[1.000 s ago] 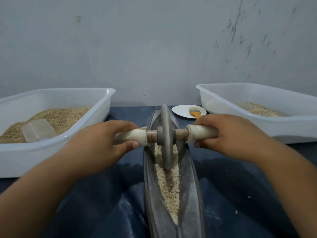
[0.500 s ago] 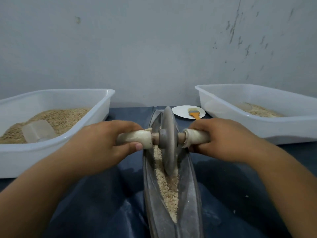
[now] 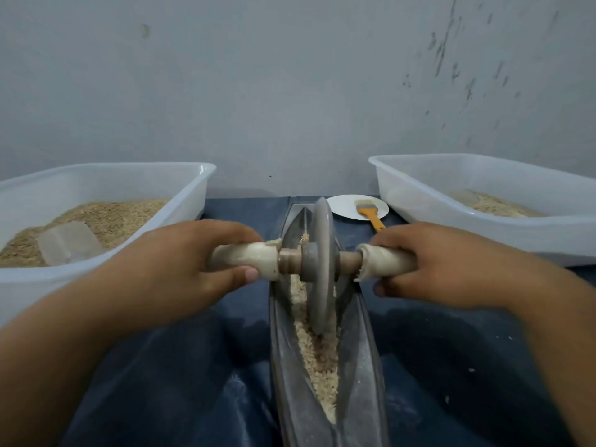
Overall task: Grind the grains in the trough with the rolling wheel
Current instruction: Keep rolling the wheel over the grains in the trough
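1. The wheel [image 3: 319,269] stands on edge in the trough [image 3: 361,366], its lower rim sunk in the grains [image 3: 317,356], which lie along the trough's bottom towards the near end.
2. The wheel sits between the hands on one axle. The left hand [image 3: 180,262] grasps the left handle [image 3: 248,259], fingers curled over it and thumb under. The right hand [image 3: 445,266] grasps the right handle [image 3: 387,261] the same way.
3. Risk, as I judge it: uneven pressure from one hand could tilt the wheel, so its rim climbs the sloped wall and leaves the trough.
4. Pushing too fast could throw grains over the rim onto the blue surface [image 3: 451,350], where a few specks already lie.
5. The right handle's inner end looks torn; a hand might slip there.
6. The trough seems to rest loose, so a hard stroke could shift it.
7. Outward: bins [image 3: 193,201] on each side hold grain; a plate [image 3: 345,206] with a brush [image 3: 371,214] sits behind.
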Available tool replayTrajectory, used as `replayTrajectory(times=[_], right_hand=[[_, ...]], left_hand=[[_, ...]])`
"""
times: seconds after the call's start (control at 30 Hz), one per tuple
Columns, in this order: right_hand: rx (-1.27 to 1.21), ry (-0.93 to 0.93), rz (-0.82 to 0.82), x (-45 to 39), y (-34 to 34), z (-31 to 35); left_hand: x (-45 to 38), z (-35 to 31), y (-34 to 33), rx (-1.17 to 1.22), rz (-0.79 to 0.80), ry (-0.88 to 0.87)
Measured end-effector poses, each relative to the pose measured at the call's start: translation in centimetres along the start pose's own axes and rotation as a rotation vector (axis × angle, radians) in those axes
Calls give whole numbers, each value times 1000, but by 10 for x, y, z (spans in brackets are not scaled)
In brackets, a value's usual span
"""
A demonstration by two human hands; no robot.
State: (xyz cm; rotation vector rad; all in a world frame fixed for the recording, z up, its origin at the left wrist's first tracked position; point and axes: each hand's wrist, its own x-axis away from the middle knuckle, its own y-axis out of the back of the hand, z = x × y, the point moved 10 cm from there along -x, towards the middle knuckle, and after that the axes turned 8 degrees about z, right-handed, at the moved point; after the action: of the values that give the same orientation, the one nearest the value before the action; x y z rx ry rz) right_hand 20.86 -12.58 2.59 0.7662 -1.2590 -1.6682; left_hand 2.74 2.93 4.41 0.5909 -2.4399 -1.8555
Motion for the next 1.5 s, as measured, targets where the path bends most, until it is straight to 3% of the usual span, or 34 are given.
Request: replayTrajectory(times=[0.07, 0.13, 0.2, 0.33, 0.4, 0.63, 0.7, 0.87, 0.93, 1.13, 1.2, 1.37, 1.43, 1.5], right_hand=[[-115, 40, 209, 15, -9, 2], [-183, 101, 308, 24, -14, 10], [-157, 97, 237, 18, -10, 8], [92, -11, -183, -6, 8, 6], [186, -7, -260, -8, 10, 12], [-84, 32, 204, 21, -6, 5], [-57, 21, 173, 15, -6, 4], [84, 0, -174, -9, 5, 4], [59, -10, -121, -7, 2, 2], [-99, 41, 240, 21, -9, 4], [-97, 24, 191, 14, -8, 2], [127, -10, -229, -7, 10, 9], [72, -10, -158, -5, 8, 5], [-55, 1, 36, 5, 1, -1]], left_hand=[[8, -4, 5, 26, 40, -54], [13, -6, 9, 62, 53, -82], [11, -1, 7, 50, 42, -45], [-1, 8, -1, -25, -74, 75], [-6, 8, -4, -23, -74, 79], [10, 7, 1, 87, 110, 30], [7, 7, 2, 52, 52, 37], [-3, 6, 0, -58, -79, 75], [-2, 3, 1, -79, -71, 54], [14, 0, 5, 29, 74, -5], [11, 1, 4, -2, 39, 23], [0, 9, 0, -60, -62, 136], [2, 10, -1, -30, -7, 146], [9, 8, 1, -12, 54, 136]])
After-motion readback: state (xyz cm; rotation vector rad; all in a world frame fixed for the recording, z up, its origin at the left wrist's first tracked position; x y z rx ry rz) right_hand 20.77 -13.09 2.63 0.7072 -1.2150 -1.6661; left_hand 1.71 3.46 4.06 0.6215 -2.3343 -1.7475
